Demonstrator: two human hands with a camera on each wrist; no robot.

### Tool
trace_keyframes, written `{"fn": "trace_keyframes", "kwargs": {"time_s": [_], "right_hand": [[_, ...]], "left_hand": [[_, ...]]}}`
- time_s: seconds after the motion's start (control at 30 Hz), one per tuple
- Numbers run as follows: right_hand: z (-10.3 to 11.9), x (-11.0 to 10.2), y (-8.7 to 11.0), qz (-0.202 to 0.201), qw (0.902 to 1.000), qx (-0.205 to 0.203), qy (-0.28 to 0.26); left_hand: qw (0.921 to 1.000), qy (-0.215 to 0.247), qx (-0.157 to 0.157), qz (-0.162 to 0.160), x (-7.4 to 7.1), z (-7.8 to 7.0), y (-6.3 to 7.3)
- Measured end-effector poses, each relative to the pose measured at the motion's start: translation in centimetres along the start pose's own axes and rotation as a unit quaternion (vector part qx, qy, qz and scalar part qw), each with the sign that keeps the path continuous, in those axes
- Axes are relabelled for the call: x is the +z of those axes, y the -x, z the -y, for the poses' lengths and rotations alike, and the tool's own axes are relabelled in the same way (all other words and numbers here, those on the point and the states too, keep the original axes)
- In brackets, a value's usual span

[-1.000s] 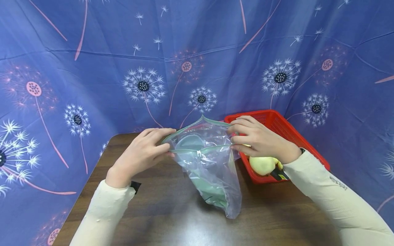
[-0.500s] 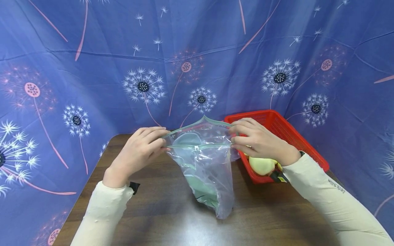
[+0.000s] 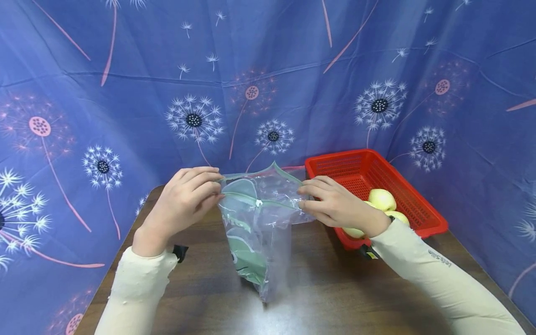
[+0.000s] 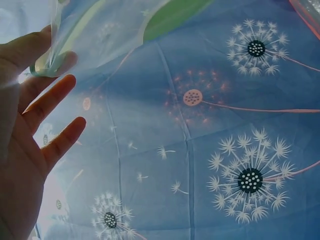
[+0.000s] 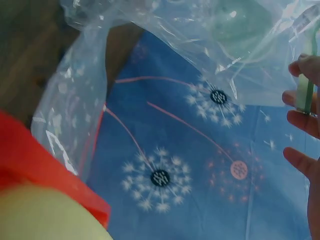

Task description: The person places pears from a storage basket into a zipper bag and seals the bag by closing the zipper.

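A clear zip bag (image 3: pixel 276 242) with a green zip strip and green printed shapes hangs upright between both hands, its mouth spread and its bottom close over the table. My left hand (image 3: pixel 180 202) pinches the left end of the mouth; in the left wrist view the thumb and a finger of the left hand (image 4: pixel 35 115) hold the film while other fingers stick out. My right hand (image 3: pixel 339 202) grips the right end of the mouth, and in the right wrist view the green zip (image 5: pixel 306 90) lies between the thumb and fingers. A white slider (image 3: pixel 258 203) sits on the near zip strip.
A red plastic basket (image 3: pixel 418 204) stands at the back right, with several pale yellow-green fruits (image 3: pixel 382 199) in it beside the right forearm. The brown wooden table (image 3: pixel 201 288) ends in front of a blue dandelion-print curtain (image 3: pixel 318 111).
The bag and both hands have shifted left, the right hand also slightly down. The bag has turned and narrowed a little, and more fruit shows in the basket.
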State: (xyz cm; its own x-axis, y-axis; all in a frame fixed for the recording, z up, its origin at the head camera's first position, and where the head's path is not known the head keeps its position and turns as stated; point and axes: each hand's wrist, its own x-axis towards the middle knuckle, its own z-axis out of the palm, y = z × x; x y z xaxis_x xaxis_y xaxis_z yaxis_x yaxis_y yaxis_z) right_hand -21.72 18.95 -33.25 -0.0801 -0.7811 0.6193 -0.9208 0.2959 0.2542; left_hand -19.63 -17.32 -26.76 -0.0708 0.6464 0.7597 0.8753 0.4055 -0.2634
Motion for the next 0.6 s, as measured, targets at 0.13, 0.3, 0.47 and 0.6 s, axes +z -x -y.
{"fn": "trace_keyframes", "kwargs": {"time_s": [0.13,0.3,0.47,0.6], "right_hand": [[0.6,1.4,0.1,0.000,1.0000,-0.002,0.004],[1.7,3.3,0.1,0.019,0.9998,0.007,-0.003],[3.1,5.0,0.0,0.066,0.9972,0.035,-0.005],[4.5,6.6,0.0,0.114,0.9918,0.058,0.002]], "left_hand": [[0.9999,0.007,0.007,-0.006,-0.3,-0.2,-0.2],[0.9997,0.008,0.019,-0.011,-0.7,-0.4,-0.8],[0.9996,0.007,0.017,0.020,-0.5,-0.3,-0.8],[0.9984,0.007,0.011,0.055,0.2,-0.2,0.0]]}}
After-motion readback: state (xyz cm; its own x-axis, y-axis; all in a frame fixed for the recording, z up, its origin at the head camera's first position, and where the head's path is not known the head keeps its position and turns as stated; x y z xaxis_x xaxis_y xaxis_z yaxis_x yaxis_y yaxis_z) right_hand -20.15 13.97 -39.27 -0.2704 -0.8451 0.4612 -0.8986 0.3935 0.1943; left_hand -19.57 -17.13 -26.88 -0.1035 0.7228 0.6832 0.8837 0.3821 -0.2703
